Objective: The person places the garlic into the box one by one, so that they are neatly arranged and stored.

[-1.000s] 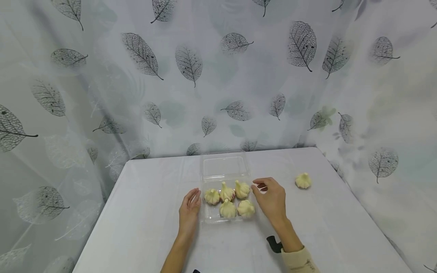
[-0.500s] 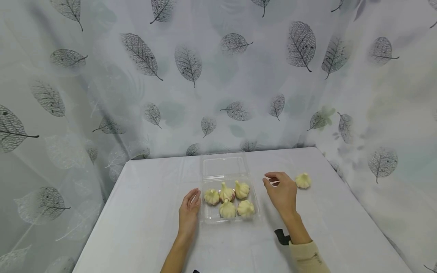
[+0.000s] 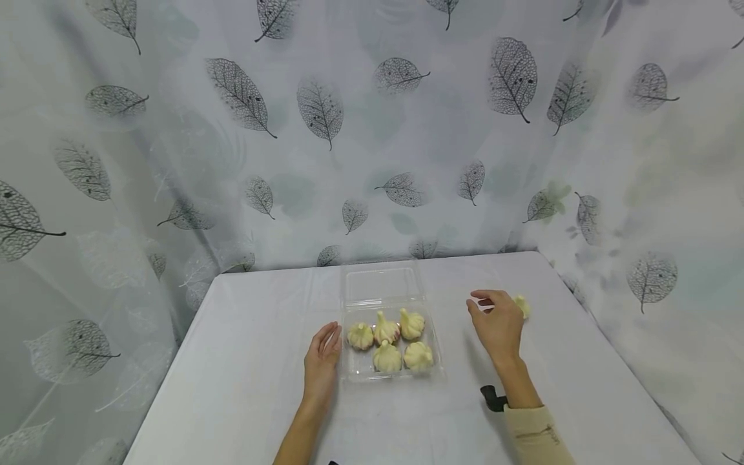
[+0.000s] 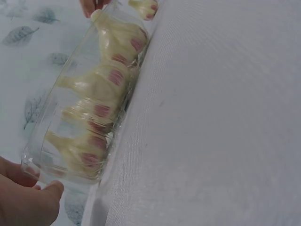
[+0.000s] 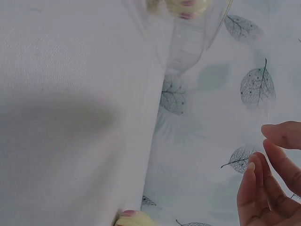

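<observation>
A clear plastic clamshell box (image 3: 363,372) lies on the table with its lid (image 3: 382,285) folded back. Several pale garlic bulbs (image 3: 387,356) with pink patches sit inside, stems mostly upward. My left hand (image 3: 321,363) rests at the box's left side; the left wrist view shows its thumb (image 4: 55,189) and fingers right at the end wall. Off to the right of the box, my right hand (image 3: 498,328) is above the table with bent fingers and nothing between them. A single garlic bulb (image 3: 522,307) lies just beyond it, partly hidden by the hand.
A white cloth covers the table (image 3: 250,387). Leaf-printed curtains (image 3: 372,129) hang behind and on both sides. A black piece (image 3: 493,398) is strapped at the right wrist, next to a beige sleeve (image 3: 537,436).
My right hand has moved away from the box's right edge, rightward to the lone garlic bulb, which it now partly covers. The left hand and the box have stayed put.
</observation>
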Demonstrator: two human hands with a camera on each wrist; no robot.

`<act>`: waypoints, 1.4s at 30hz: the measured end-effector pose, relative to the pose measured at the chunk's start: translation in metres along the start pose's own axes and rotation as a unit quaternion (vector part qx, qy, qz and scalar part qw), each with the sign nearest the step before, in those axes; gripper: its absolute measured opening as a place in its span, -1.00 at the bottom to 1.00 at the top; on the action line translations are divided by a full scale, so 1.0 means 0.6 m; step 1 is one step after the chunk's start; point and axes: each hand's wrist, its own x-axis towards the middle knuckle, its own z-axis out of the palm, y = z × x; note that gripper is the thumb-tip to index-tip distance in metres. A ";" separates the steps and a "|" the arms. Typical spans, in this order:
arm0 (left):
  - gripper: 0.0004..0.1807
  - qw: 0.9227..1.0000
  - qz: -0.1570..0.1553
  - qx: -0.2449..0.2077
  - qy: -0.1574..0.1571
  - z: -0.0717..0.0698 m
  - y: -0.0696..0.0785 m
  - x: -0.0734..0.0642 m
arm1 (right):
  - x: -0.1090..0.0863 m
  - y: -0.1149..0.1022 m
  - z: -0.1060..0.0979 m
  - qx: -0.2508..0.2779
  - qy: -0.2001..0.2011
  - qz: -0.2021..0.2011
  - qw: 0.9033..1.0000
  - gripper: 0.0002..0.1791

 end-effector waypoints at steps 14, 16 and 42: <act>-0.49 1.000 0.003 0.002 0.002 -0.002 -0.004 0.001 | 0.012 0.040 -0.022 -0.022 0.043 0.065 0.997 -0.76; -0.49 1.000 0.003 0.001 0.002 -0.002 -0.003 0.000 | 0.015 0.046 -0.027 -0.022 0.051 0.076 0.996 -0.75; -0.48 1.000 0.001 -0.003 -0.015 -0.003 -0.005 -0.001 | 0.025 0.114 -0.048 -0.060 0.039 0.165 0.984 -0.71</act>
